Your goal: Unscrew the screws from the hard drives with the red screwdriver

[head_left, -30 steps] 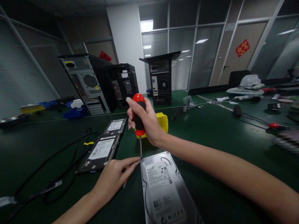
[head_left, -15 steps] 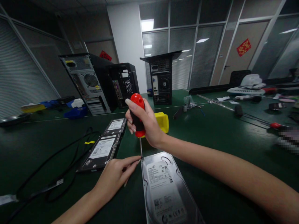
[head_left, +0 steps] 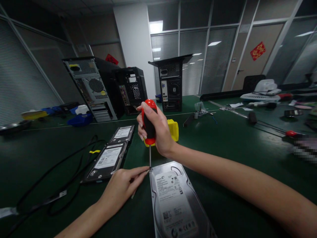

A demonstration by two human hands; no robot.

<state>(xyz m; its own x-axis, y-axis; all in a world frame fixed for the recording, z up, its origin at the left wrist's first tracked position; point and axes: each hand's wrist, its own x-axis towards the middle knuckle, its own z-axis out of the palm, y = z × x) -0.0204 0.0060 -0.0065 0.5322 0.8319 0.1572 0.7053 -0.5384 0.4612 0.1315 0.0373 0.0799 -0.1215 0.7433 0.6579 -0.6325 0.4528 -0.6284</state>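
A silver hard drive (head_left: 173,198) lies label up at the bottom centre. My right hand (head_left: 158,129) is wrapped round the red and black handle of a screwdriver (head_left: 150,124), which stands nearly upright. Its tip meets the drive's far left corner. Beside that corner my left hand (head_left: 126,183) has its thumb and fingertips pressed together near the tip; what they pinch, if anything, is too small to make out. Two more hard drives, one nearer (head_left: 107,161) and one farther (head_left: 123,133), lie to the left.
A yellow bin (head_left: 174,130) sits behind my right hand. Computer cases (head_left: 99,87) (head_left: 171,84) stand at the back. Black cables (head_left: 71,172) curve over the table at left. A blue bin (head_left: 79,119), tools and a white device (head_left: 266,89) lie farther off.
The screwdriver's handle has tilted slightly right, closer to upright, along with my right hand, whose fingers have shifted round it. My left hand and the drive have stayed in place.
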